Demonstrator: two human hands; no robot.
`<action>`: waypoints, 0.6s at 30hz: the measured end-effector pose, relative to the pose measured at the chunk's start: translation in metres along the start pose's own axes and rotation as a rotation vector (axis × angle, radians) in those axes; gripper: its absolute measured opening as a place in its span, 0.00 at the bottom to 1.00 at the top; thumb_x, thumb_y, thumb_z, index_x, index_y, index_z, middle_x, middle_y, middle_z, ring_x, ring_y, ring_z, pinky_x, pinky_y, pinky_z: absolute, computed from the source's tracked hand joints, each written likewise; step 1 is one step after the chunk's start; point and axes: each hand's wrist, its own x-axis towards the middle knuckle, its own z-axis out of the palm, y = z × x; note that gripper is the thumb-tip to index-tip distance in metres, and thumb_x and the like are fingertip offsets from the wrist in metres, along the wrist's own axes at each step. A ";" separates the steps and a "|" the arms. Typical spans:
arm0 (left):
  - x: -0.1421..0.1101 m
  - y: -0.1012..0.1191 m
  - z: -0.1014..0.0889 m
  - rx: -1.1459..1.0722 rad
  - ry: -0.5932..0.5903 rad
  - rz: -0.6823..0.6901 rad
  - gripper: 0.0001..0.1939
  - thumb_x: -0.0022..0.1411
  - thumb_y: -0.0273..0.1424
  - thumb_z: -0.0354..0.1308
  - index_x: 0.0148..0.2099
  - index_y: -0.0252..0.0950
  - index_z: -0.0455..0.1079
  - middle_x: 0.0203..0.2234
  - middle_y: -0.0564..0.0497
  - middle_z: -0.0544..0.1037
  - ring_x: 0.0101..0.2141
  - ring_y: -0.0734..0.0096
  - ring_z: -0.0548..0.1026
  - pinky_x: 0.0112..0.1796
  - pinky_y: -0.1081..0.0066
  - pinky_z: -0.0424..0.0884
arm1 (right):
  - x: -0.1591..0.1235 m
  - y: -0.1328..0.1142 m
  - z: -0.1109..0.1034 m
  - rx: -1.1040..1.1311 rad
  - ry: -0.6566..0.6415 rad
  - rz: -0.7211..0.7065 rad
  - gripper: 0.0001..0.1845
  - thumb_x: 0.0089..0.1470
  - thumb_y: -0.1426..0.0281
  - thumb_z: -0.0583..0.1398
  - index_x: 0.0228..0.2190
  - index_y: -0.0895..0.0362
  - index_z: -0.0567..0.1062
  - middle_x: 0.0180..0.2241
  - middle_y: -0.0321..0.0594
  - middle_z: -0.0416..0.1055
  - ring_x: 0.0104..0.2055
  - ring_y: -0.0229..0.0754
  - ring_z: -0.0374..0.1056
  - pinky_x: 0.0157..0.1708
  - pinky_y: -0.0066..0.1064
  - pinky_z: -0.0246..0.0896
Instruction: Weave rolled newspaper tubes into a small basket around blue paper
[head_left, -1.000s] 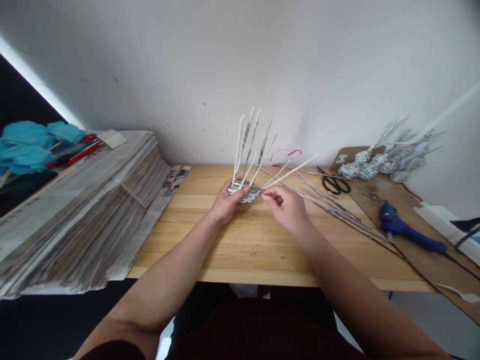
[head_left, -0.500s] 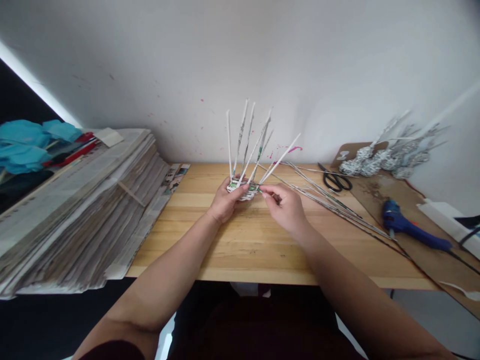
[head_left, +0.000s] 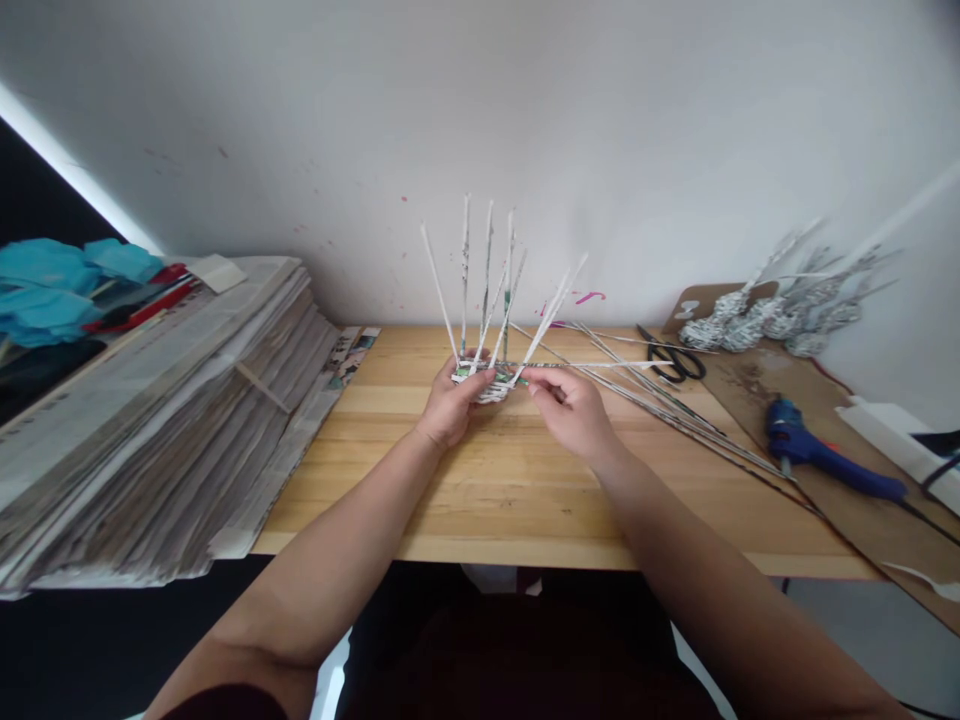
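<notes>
A small woven newspaper basket (head_left: 493, 394) is held just above the tabletop, with several thin rolled-paper stakes (head_left: 464, 270) fanning upward from it. My left hand (head_left: 450, 402) is closed around the basket's left side, its thumb lying across the rim. At the right side of the basket, my right hand (head_left: 568, 405) pinches a paper tube whose short greenish part shows by the fingertips. Another paper tube (head_left: 615, 364) runs level from the basket to the right, behind my right hand. The far side of the weave is hidden.
Loose paper tubes (head_left: 697, 425) lie on the wooden table (head_left: 480, 500) to the right. Behind them are black scissors (head_left: 679, 362). A blue glue gun (head_left: 832, 465) and woven paper pieces (head_left: 750, 325) rest on cardboard. Stacked newspapers (head_left: 187, 430) stand at left.
The basket has turned and its stakes now lean further left. A level paper tube has come into sight pointing right. My right hand has shifted only slightly.
</notes>
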 end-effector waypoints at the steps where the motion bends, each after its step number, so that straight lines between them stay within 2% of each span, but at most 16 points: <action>1: 0.000 0.000 0.000 0.003 -0.002 -0.003 0.34 0.41 0.37 0.77 0.49 0.36 0.70 0.41 0.48 0.80 0.35 0.65 0.79 0.34 0.66 0.77 | 0.000 0.000 0.000 -0.003 0.011 -0.011 0.14 0.56 0.69 0.59 0.41 0.54 0.83 0.38 0.44 0.81 0.33 0.42 0.75 0.33 0.34 0.70; 7: -0.003 0.000 0.004 0.006 -0.013 -0.005 0.35 0.40 0.35 0.78 0.49 0.35 0.69 0.41 0.48 0.80 0.35 0.65 0.79 0.34 0.67 0.78 | 0.000 -0.003 0.003 -0.001 0.027 -0.041 0.09 0.55 0.66 0.63 0.34 0.56 0.82 0.34 0.44 0.80 0.30 0.42 0.74 0.29 0.33 0.68; 10: -0.004 0.001 0.005 0.005 -0.046 -0.044 0.34 0.40 0.35 0.78 0.49 0.35 0.69 0.41 0.47 0.80 0.34 0.64 0.79 0.30 0.68 0.77 | 0.001 -0.005 0.001 -0.024 0.061 -0.094 0.09 0.54 0.64 0.64 0.33 0.56 0.81 0.34 0.44 0.79 0.30 0.42 0.73 0.29 0.32 0.66; 13: -0.005 0.003 0.005 0.004 -0.063 -0.073 0.34 0.39 0.35 0.78 0.48 0.34 0.69 0.39 0.47 0.79 0.32 0.65 0.78 0.27 0.69 0.76 | 0.001 -0.007 -0.003 -0.083 0.045 -0.129 0.08 0.55 0.64 0.65 0.31 0.56 0.81 0.32 0.43 0.79 0.32 0.43 0.73 0.31 0.32 0.65; 18: -0.005 0.001 0.005 -0.001 -0.101 -0.090 0.33 0.40 0.34 0.77 0.48 0.34 0.69 0.40 0.46 0.79 0.34 0.65 0.79 0.28 0.69 0.76 | 0.001 -0.008 -0.004 -0.088 0.053 -0.085 0.07 0.54 0.64 0.66 0.30 0.54 0.81 0.32 0.41 0.80 0.34 0.44 0.74 0.35 0.34 0.66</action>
